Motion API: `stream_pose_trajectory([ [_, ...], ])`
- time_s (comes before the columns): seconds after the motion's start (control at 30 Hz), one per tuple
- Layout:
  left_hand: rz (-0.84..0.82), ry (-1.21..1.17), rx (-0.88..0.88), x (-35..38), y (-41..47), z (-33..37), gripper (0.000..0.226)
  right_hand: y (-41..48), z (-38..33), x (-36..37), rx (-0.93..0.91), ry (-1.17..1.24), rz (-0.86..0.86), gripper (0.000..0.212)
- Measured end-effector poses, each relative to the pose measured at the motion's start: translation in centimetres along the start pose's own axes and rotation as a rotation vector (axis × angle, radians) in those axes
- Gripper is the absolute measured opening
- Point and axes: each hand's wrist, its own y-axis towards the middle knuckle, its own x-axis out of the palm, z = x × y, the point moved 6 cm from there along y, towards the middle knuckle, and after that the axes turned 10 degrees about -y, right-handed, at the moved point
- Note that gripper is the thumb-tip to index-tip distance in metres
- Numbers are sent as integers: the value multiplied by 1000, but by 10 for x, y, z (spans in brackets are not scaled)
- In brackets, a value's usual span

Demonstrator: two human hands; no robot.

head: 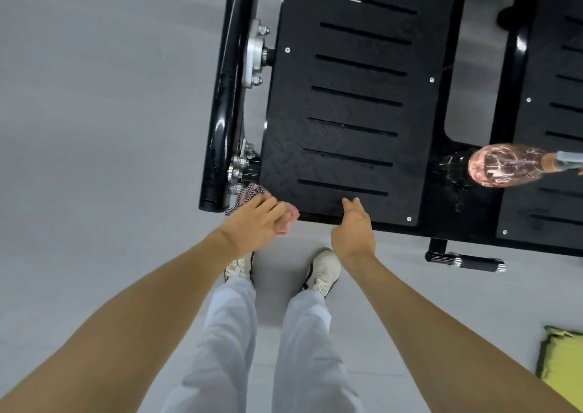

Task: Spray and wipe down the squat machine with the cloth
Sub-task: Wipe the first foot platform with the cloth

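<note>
The squat machine's black tread-plate footplate (353, 97) with long slots fills the upper middle. My left hand (252, 221) grips a pink cloth (70, 220) with a black-and-white striped part at the plate's near left corner. Just right of it, my right hand (355, 228) hovers over the plate's front edge with fingers loosely curled, holding nothing. A pinkish spray bottle (504, 165) lies on its side on the footplate at the right, apart from both hands.
A glossy black frame tube (225, 97) with bolted brackets runs along the plate's left side. A short black handle bar (467, 261) sticks out below the plate's front right. A yellow-green cloth (561, 359) lies on the grey floor at right. My feet stand just before the plate.
</note>
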Motion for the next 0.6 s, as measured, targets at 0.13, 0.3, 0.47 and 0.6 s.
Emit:
stream_pose_trajectory([
  [0.13,-99,-23,1,0,-20,-24,35,-2,-46,6,-75,-57,-14,68],
  [0.3,-160,-137,95,-13,-20,-34,32,5,-80,16,-112,-173,-60,72],
  [0.47,16,-500,-448,-34,-2,-76,25,11,-88,26,-62,-142,-97,71],
  [0.6,15,-813,-844,-8,-18,-62,40,9,-87,26,-79,-171,-104,73],
])
